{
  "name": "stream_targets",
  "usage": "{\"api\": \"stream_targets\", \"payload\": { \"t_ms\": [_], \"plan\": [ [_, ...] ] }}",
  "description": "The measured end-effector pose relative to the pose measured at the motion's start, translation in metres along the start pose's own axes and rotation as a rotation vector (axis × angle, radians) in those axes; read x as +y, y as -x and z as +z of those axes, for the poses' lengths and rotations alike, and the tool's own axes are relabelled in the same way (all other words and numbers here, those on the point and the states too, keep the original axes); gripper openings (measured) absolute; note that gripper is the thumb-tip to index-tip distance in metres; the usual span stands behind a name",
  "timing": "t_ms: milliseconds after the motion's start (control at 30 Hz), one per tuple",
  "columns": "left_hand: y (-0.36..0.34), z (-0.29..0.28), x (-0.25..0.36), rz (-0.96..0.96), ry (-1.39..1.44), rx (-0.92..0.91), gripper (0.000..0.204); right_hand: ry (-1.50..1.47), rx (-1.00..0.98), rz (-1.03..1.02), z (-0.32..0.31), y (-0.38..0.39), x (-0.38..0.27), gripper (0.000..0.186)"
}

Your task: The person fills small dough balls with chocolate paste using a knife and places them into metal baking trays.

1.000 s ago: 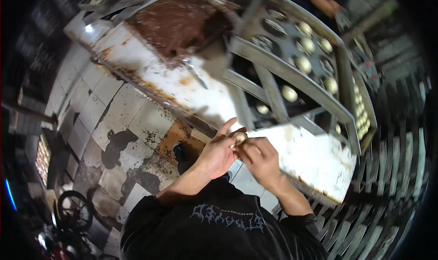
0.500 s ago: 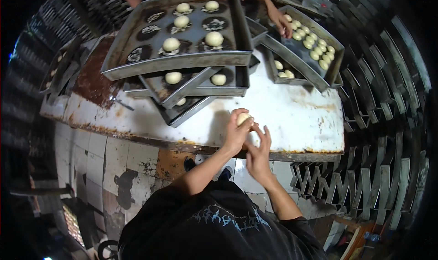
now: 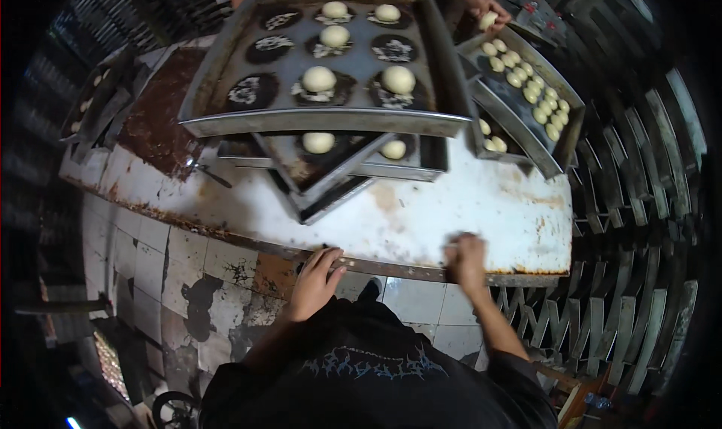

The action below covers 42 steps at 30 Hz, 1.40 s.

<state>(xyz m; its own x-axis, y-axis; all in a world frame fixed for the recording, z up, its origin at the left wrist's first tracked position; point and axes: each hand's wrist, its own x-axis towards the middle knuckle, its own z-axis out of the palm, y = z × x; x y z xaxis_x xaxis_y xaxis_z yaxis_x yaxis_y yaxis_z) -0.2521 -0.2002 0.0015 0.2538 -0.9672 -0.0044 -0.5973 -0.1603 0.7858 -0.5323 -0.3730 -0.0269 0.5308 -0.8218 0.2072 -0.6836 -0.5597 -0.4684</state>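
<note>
My left hand [image 3: 317,284] rests at the table's front edge, its fingers stretched out and nothing visible in it. My right hand [image 3: 468,260], smeared by motion, is curled down against the white tabletop near the front edge. Whatever it covers, if anything, is hidden. Ahead stands a stack of metal trays [image 3: 323,121]. In the top tray, pale round dough balls [image 3: 319,79] sit on some of the dark round patches, which bear whitish shreds. Another dough ball [image 3: 318,142] shows in a tray below.
Across the table, a co-worker's hand [image 3: 485,8] holds a dough ball above a tray of dough balls [image 3: 575,128] at the far right. A scraper-like tool [image 3: 214,175] lies left of the stack, beside a brown patch [image 3: 162,121]. Metal racks [image 3: 602,316] line the right.
My hands have parted: the left moved back left to the table edge, the right went to the right. The dough ball they held is out of sight. The co-worker's hand has lifted a dough ball.
</note>
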Motion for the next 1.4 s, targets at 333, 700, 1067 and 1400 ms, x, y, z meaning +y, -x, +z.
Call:
{"api": "stream_targets", "payload": {
  "t_ms": [333,700,1067,1400],
  "plan": [
    [-0.023,-0.095,-0.057,0.397,0.101,-0.296,0.039,0.199,0.112,0.330,0.066,-0.041,-0.047,0.016],
    [-0.007,-0.152,-0.107,0.301,0.135,-0.438,0.035,-0.198,-0.118,-0.394,-0.114,-0.191,-0.317,0.027],
    [-0.003,-0.124,-0.070,0.162,0.362,-0.318,0.031,-0.341,0.102,-0.333,-0.063,-0.322,-0.304,0.051],
    [0.013,0.003,0.008,-0.190,0.552,-0.324,0.034,0.478,0.063,0.437,-0.203,-0.266,0.201,0.026]
  ]
}}
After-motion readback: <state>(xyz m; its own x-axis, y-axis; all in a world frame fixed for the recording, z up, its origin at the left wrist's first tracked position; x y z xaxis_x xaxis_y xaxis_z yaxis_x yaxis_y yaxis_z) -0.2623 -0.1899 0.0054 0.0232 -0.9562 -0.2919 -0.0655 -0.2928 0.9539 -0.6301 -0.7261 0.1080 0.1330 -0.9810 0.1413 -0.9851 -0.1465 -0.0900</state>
